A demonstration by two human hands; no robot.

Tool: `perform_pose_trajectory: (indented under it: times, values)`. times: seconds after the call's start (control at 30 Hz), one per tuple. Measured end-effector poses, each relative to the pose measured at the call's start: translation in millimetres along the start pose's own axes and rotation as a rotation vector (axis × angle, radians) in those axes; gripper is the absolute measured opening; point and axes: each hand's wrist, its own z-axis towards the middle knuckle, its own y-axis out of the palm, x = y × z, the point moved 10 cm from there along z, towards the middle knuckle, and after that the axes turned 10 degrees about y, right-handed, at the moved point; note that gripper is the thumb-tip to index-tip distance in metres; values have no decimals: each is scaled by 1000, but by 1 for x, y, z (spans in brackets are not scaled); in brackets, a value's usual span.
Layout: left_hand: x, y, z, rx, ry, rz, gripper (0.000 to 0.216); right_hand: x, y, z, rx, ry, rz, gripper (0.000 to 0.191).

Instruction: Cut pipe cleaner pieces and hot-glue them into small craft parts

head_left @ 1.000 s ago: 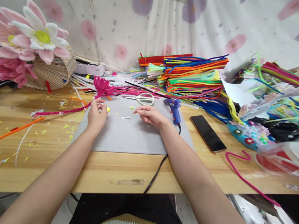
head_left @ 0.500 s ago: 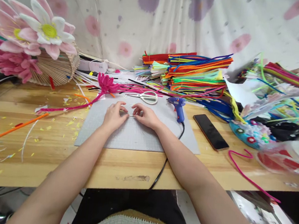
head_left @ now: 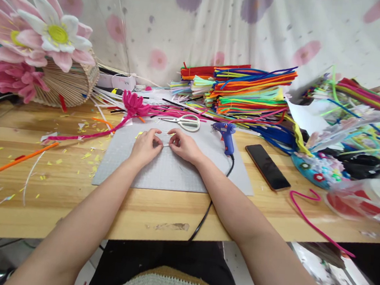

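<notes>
Because a small white piece [head_left: 166, 145] spans the short gap between the two hands, the left grip [head_left: 146, 146] and the right grip [head_left: 186, 145] appear nearly closed, each pinching one end by thumb and fingertips; the exact contact is too small to make out. Under both grips lies a grey mat [head_left: 168, 176] on the wooden counter [head_left: 154, 214]. Just beyond them are the scissors [head_left: 178, 120]; past the right grip stands a blue glue gun [head_left: 228, 144]. With so little to hold, an uneven pull could make the piece slip or bend. The gun's black cord [head_left: 204, 217] passes at the right forearm, so a sideways sweep might snag it and drag the gun.
</notes>
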Motion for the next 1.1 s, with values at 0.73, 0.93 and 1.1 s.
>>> perform_pose_trajectory:
  times: [0.73,0.93,1.1]
  values:
    - [12,-20,-3,102,84,21,39,16,-11,5,56,76,384,33]
    - [24,-14,-1,67,145,88,23,8,-9,4,39,39,365,35]
    - [24,-8,0,9,134,147,9,6,-7,3,22,21,367,33]
